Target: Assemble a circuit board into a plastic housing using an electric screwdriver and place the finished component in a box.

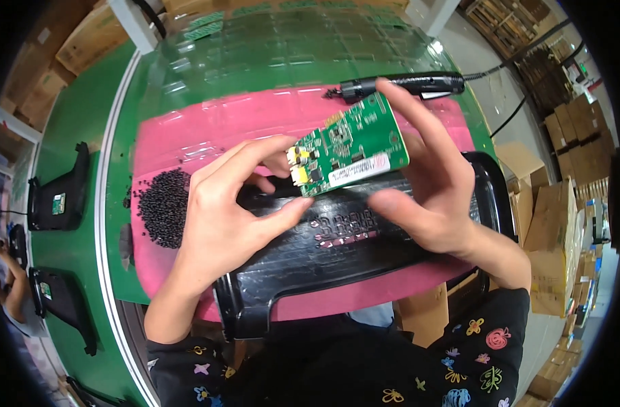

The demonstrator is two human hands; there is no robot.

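Both hands, left hand [232, 203] and right hand [425, 183], pinch one green circuit board [351, 146] above one black plastic housing [351, 251].

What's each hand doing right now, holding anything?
Left hand: holding the yellow-connector end of the green circuit board.
Right hand: closed on the same circuit board's other edge, above the black plastic housing.

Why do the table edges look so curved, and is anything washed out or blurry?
In the head view, the fisheye lens bends the green table toward the rim; glare streaks its far, shiny end; the circuit board is sharp, while the right hand thumb looks slightly soft.
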